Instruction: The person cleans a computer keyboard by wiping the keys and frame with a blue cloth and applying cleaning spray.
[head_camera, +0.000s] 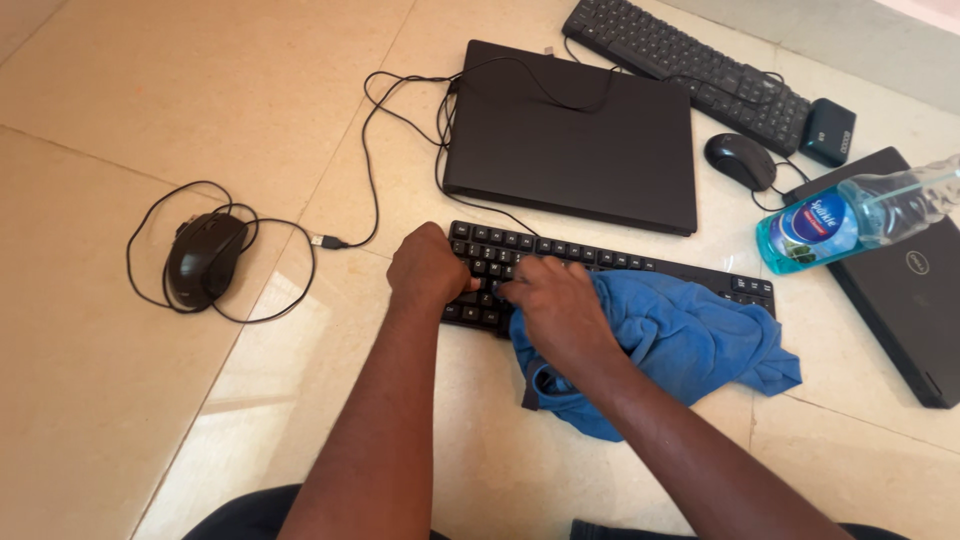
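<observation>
A black keyboard lies on the tiled floor in front of me. My left hand is curled over its left end, fingers closed against the edge. My right hand presses a blue cloth onto the keys near the left-middle. The cloth is bunched over the keyboard's middle and spills off its front edge, hiding most of the keys there.
A closed black laptop lies just beyond, with a cable looping left. A wired black mouse sits far left. A second keyboard, another mouse, a small black box, a tipped bottle of blue liquid and a second laptop are at right.
</observation>
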